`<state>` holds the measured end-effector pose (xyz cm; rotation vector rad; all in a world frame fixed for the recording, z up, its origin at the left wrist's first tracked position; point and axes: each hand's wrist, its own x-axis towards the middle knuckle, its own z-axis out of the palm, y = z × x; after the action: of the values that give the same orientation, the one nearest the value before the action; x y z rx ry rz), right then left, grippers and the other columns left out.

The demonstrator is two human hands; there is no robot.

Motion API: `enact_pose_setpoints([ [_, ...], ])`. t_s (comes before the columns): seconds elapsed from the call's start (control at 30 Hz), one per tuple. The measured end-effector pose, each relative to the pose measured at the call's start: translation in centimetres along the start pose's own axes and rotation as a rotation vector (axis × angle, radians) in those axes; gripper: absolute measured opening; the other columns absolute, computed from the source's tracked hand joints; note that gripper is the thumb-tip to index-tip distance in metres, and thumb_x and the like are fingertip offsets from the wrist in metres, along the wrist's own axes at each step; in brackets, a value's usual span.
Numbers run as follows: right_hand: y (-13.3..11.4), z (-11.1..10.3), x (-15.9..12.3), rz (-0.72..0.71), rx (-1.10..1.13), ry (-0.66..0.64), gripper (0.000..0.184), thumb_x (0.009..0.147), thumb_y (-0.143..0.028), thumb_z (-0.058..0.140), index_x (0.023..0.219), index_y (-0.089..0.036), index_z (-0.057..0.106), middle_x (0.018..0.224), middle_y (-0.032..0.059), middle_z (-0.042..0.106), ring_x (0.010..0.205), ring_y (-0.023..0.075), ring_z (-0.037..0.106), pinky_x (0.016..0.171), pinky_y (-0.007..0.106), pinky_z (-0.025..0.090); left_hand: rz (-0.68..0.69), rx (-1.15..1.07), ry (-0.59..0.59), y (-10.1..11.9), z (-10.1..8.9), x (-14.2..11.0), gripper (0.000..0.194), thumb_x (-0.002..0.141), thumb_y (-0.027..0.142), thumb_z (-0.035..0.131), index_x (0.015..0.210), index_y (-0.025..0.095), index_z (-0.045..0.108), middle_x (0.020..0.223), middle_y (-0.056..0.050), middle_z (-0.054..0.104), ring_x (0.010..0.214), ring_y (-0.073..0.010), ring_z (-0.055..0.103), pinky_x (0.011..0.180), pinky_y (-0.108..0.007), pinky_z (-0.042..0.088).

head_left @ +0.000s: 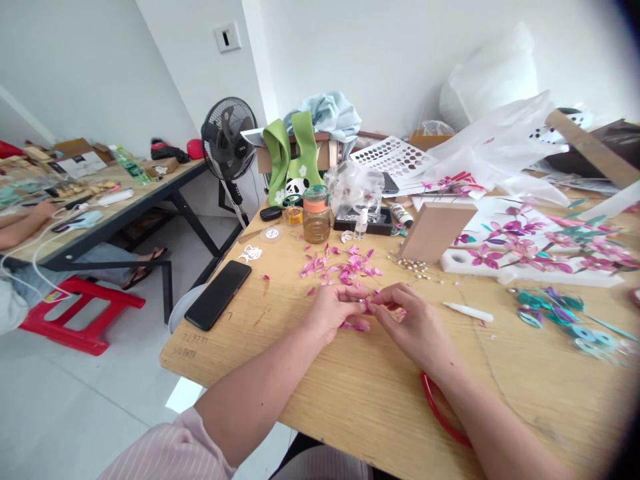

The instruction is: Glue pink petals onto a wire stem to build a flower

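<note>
My left hand (334,311) and my right hand (413,321) meet over the wooden table (350,393), fingertips pinched together on a small pink petal piece (367,307). A few loose pink petals (359,327) lie just under the left hand. A scatter of more pink petals (345,267) lies on the table just beyond both hands. A white pointed tool (468,311) rests to the right of my right hand, untouched.
A black phone (219,294) lies at the left edge. An amber jar (317,215), a small spray bottle (361,224), a cardboard block (434,231), pearl beads (415,267), pink flower sprays (530,247) and teal pieces (565,317) surround the hands. A fan (229,140) stands behind. Another person's arm (25,223) rests on the far left table.
</note>
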<state>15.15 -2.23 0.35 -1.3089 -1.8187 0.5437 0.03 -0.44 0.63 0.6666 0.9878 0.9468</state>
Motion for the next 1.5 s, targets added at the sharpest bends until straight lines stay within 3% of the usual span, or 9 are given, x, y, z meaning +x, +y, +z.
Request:
enact_pose_setpoints([
  [0.63,-0.35,0.04,0.07,0.032,-0.007,-0.004,0.014,0.081,-0.027,0.052,0.072,-0.020,0.060,0.076,0.0041,0.061,0.071,0.0187,0.058,0.064,0.031,0.044,0.005,0.007,-0.024,-0.26,-0.20,0.10,0.022,0.059,0.000,0.074,0.079,0.005,0.065,0.069,-0.007,0.066,0.064,-0.0178,0.066,0.049,-0.027,0.056],
  [0.97,-0.41,-0.25,0.17,0.167,0.079,-0.003,0.019,0.080,-0.037,0.054,0.072,-0.020,0.060,0.071,0.0049,0.065,0.063,0.0189,0.061,0.058,0.030,0.046,-0.005,0.023,-0.004,0.03,-0.03,-0.03,0.019,0.062,-0.003,0.069,0.079,0.006,0.065,0.067,-0.006,0.066,0.062,-0.0177,0.066,0.047,-0.026,0.056],
  [1.2,-0.20,-0.61,0.33,0.294,0.152,-0.025,0.027,0.079,-0.044,0.056,0.073,-0.018,0.060,0.064,0.0039,0.064,0.056,0.0170,0.057,0.051,0.028,0.040,-0.005,0.011,-0.002,0.00,-0.04,0.02,0.020,0.063,-0.004,0.068,0.079,0.006,0.064,0.067,-0.007,0.066,0.065,-0.0191,0.067,0.047,-0.027,0.056],
  [1.5,-0.08,-0.50,0.30,0.284,0.138,-0.019,0.027,0.081,-0.044,0.056,0.074,-0.018,0.061,0.064,0.0039,0.063,0.056,0.0170,0.056,0.051,0.028,0.041,-0.007,0.014,0.008,-0.02,-0.09,0.07,0.019,0.063,-0.004,0.069,0.079,0.007,0.065,0.065,-0.006,0.066,0.061,-0.0179,0.066,0.046,-0.027,0.055],
])
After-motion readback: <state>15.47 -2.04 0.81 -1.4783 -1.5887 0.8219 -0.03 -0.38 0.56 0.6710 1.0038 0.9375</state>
